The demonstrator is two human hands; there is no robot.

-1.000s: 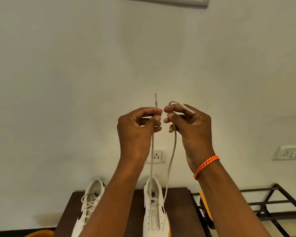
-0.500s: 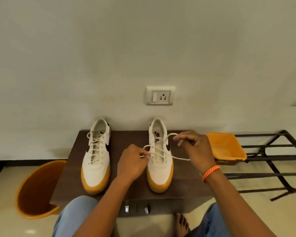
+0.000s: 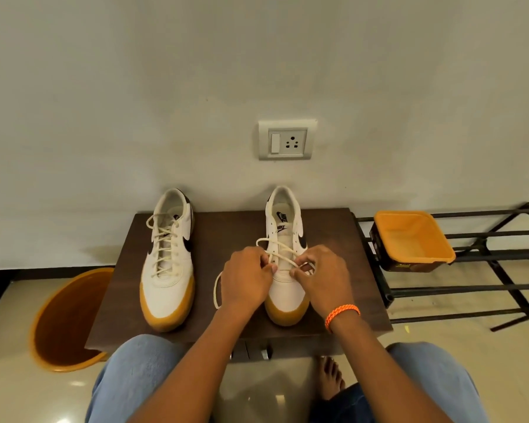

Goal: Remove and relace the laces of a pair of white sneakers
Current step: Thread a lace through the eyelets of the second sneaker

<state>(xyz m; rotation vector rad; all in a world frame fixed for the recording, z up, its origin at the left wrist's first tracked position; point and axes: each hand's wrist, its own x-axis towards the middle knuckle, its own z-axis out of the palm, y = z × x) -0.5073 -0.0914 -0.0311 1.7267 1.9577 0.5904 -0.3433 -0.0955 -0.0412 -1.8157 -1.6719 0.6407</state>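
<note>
Both hands on the right shoe's lace.

Left hand sits just left of the right shoe and its fingers curl round the lace at the low holes. Right hand sits just on the other side and pinches the same lace. Between my hands the lace makes a cross over the tongue. One loose loop hangs on the table by my left hand. The left shoe stands well apart from my hands, all laced up. Both shoes point their toes at me.
</note>
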